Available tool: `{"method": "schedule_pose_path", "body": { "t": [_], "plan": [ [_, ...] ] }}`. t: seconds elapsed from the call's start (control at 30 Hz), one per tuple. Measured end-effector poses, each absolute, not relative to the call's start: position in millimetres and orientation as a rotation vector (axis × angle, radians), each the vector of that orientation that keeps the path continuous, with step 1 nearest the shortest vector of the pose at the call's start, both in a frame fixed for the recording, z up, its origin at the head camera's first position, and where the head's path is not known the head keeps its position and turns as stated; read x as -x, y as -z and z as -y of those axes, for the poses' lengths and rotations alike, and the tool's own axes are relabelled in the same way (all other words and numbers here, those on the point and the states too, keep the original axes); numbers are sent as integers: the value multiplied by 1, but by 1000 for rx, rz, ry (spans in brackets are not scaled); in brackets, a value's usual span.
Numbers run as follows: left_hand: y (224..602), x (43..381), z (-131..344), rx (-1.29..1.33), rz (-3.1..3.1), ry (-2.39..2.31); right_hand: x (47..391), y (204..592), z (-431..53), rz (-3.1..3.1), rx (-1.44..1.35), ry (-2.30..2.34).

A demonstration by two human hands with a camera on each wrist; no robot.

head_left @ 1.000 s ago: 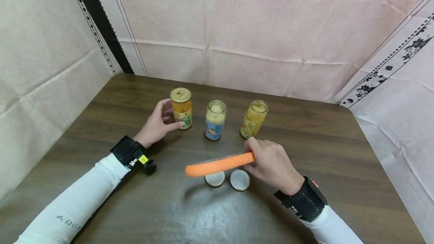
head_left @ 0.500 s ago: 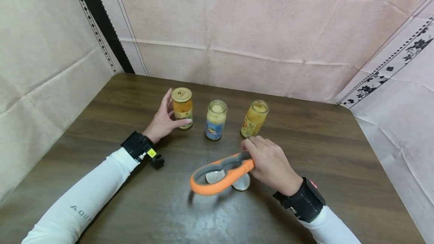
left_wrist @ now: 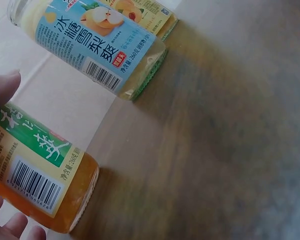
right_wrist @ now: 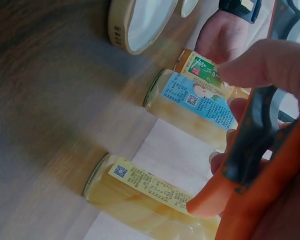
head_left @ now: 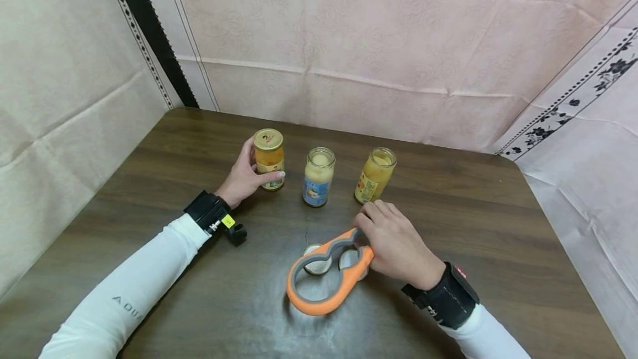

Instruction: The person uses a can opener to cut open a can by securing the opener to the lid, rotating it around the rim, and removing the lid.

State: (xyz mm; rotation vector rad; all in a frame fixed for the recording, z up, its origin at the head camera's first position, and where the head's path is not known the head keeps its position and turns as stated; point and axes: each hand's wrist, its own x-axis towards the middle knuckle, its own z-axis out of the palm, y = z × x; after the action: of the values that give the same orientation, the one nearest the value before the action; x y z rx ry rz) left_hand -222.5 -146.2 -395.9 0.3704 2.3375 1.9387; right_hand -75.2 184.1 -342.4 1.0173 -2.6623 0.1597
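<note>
My left hand [head_left: 242, 180] grips the lidded jar of orange fruit [head_left: 269, 160], thumb across the front and fingers at its far left side. The jar stands upright on the table, its green-and-yellow label partly behind the thumb. In my right hand [head_left: 399, 242] is an orange jar opener [head_left: 324, 306] with a grey inner lining, held by one end, its loop hanging above two jar lids. The left lid [head_left: 317, 266] and right lid [head_left: 349, 259] lie with pale insides up, partly hidden by the opener. In the right wrist view the opener [right_wrist: 255, 135] crosses the palm.
A lidless blue-labelled jar [head_left: 319, 177] stands right of the lidded one. Farther right is a lidless yellow-labelled jar [head_left: 375, 176], just beyond my right hand. Behind the wooden table [head_left: 498, 226] hangs a pale cloth [head_left: 379, 43].
My right hand has tilted the jar opener from edge-on to loop-facing, its far end swinging down towards me. The left hand has shifted slightly right and closed its thumb against the lidded jar.
</note>
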Motion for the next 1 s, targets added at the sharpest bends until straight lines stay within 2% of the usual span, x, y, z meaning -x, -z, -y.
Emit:
{"method": "schedule_pose_path", "body": {
  "t": [0.53,1.0],
  "plan": [
    [399,226,136,-461,-2386,-1963,75,346,-182,2715,-1010,-69],
    [399,224,137,-393,-2423,-1828,76,348,-181,2682,-1032,-73]
  ]
}}
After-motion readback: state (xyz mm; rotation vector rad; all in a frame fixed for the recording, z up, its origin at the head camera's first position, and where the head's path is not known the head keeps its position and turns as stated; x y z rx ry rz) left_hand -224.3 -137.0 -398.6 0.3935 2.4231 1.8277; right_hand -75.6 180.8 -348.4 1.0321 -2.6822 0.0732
